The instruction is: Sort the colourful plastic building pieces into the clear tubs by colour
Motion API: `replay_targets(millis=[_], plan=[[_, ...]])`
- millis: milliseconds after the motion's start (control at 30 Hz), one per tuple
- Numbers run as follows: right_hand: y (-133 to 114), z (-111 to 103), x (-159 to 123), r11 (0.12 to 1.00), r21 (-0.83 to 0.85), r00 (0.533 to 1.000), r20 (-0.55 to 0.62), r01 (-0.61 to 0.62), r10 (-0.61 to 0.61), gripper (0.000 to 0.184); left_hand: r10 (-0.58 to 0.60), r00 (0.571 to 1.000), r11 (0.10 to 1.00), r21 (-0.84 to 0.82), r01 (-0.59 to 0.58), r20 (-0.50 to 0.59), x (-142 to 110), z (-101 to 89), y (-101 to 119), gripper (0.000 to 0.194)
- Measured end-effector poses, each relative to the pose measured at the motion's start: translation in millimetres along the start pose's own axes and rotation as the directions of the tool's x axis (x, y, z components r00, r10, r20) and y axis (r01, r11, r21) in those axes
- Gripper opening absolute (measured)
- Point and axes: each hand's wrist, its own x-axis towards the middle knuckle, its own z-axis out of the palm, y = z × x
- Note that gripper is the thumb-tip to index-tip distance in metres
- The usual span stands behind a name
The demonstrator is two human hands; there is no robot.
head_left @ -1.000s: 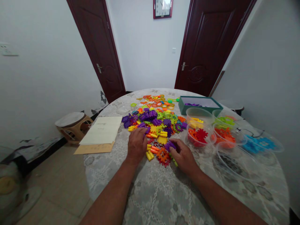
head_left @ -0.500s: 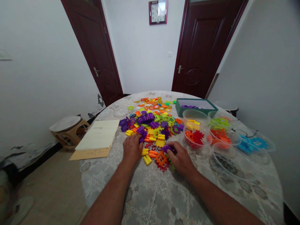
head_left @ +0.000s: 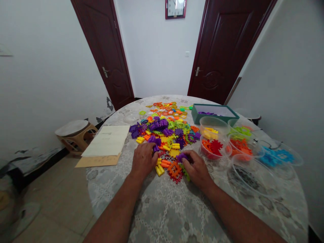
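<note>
Directions are read about the pile of coloured plastic pieces [head_left: 165, 139], with 12 o'clock away from the person. The left hand [head_left: 144, 158] sits at 7 o'clock, palm down, fingers curled, thumb and fingertips closed on a purple piece [head_left: 156, 148]. The right hand [head_left: 197, 166] sits at 5 o'clock, palm inward, pinching a second purple piece [head_left: 181, 157]. Both forearms slope inward above the counter [head_left: 162, 212], which has a patterned grey cover. Paper sheets [head_left: 106, 140] lie at 9 o'clock, a green box [head_left: 196, 117] at 2 o'clock and clear tubs [head_left: 213, 156] from 3 to 4 o'clock. Dark doors [head_left: 227, 44] stand at 11 and 1 o'clock. The top edge crops the wall clock [head_left: 175, 14]. The fingers partly cover both held pieces; the nearest tub's dark contents are indistinct.
</note>
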Motion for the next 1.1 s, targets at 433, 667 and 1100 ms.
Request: replay_targets(millis=[433,667,1100], plan=[[-16,2,-4,0.815,0.507,0.958,0.187,-0.283,0.216,0.022,0.302,0.953,0.920,-0.264,-0.289,0.006,-16,-4.7,46,0.059],[-10,8,-8,0.784,0.528,0.941,0.258,-0.327,0.218,0.020,0.394,0.917,0.882,-0.310,-0.355,0.069,-17,-5.8,51,0.061],[-4,1,1,0.836,0.436,0.942,0.188,-0.332,0.276,0.037,0.025,0.997,1.000,-0.006,-0.024,0.079,4,24.6,-9,0.055]])
